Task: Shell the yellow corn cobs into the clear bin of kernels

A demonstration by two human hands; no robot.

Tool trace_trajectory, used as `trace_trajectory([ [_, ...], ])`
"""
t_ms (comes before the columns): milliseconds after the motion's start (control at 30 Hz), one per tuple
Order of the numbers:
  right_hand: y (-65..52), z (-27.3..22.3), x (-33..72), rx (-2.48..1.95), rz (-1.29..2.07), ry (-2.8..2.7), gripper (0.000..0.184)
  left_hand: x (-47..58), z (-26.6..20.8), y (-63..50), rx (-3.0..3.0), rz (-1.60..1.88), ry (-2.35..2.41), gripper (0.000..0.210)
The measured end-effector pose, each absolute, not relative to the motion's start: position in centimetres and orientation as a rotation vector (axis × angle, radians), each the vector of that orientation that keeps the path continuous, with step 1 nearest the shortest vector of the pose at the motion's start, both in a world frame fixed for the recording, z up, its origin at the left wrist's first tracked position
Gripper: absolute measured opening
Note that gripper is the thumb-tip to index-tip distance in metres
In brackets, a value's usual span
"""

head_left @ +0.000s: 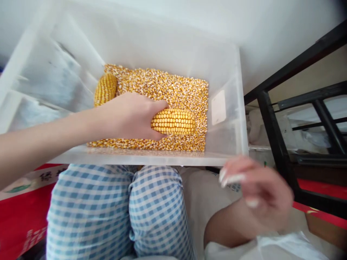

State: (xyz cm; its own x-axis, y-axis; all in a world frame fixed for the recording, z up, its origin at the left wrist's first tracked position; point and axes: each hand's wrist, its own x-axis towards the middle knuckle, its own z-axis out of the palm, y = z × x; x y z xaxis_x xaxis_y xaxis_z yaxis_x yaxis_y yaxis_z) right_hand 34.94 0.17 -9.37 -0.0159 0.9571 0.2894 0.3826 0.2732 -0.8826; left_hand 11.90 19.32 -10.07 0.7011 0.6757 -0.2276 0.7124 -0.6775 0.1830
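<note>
My left hand [132, 115] reaches into a translucent plastic bin [173, 47] and is closed around one end of a yellow corn cob [175, 121]. The cob lies sideways, its free end pointing right, just above or on a layer of loose corn kernels [162, 88]. Behind my left wrist, a second corn cob [106, 88] leans at the kernels' left edge, partly covered by my arm. My right hand [260, 191] is outside the bin, near its front right corner. Motion blurs its bent fingers, and whether anything is in them does not show.
The bin stands just beyond my knees in blue checked trousers [157, 206]. A black metal frame [276, 144] rises on the right, with pale bags behind it. At the lower left is a red printed package [24, 209]. A white wall [271, 21] backs the bin.
</note>
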Motion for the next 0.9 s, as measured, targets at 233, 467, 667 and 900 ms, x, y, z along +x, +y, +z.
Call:
trace_trajectory([
  [233, 11.2, -6.1, 32.1, -1.507, 0.525, -2.396, 0.053, 12.7, -8.8, 18.5, 2.688, -0.178, 1.062, 0.050],
  [467, 16.5, -8.2, 30.5, -1.356, 0.878, -2.655, 0.046, 11.6, -9.3, 19.2, 2.798, -0.271, 1.088, 0.056],
  [667, 17.6, -10.4, 29.3, -1.313, 0.842, -2.665, 0.046, 10.9, -10.1, 19.7, 2.930, -0.404, 1.129, 0.053],
  [900, 17.0, -13.6, 28.3, -1.388, 0.746, -2.662, 0.048, 11.0, -11.9, 20.6, 2.920, -0.518, 1.052, 0.051],
])
